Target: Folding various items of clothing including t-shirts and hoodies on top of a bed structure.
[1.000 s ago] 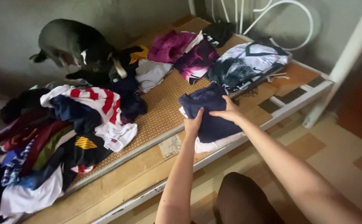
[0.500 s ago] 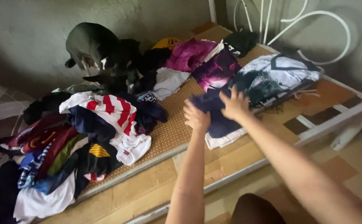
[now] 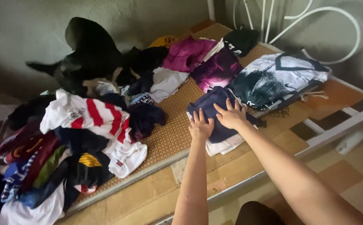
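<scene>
left hand (image 3: pixel 201 126) flat, fingers spread, on near-left of folded navy garment (image 3: pixel 215 109) | right hand (image 3: pixel 231 116) flat on its middle, nearer | garment atop white one (image 3: pixel 225 146), bed (image 3: pixel 160 137) front edge, long axis running away from person

A white metal bed frame (image 3: pixel 339 121) bears a woven mat (image 3: pixel 169 133) — on it lie heaped clothes (image 3: pixel 85 137) and a black dog (image 3: pixel 85 54).

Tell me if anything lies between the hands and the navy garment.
Nothing does. The left hand and right hand lie flat on the folded navy garment, which rests on a white garment.
</scene>
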